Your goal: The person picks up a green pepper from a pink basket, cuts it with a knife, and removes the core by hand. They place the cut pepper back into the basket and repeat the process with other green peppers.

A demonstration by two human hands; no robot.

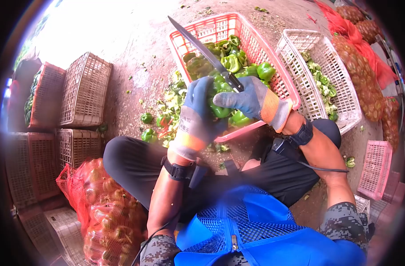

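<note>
Above the near side of a pink crate [280,66], both gloved hands are close together. My right hand [247,98] is closed round the black handle of a long knife [202,49], whose blade points up and to the left. My left hand [197,108] has its fingers curled beside the knife hand; what it holds, if anything, is hidden behind the glove. Green peppers [232,63], some cut open, lie in the crate below the hands.
A white crate [344,80] with green scraps stands right of the pink one. Trimmings [171,99] cover the floor at left. Net bags of peppers lie at lower left [109,213] and far right [355,66]. Stacked crates [85,88] stand left.
</note>
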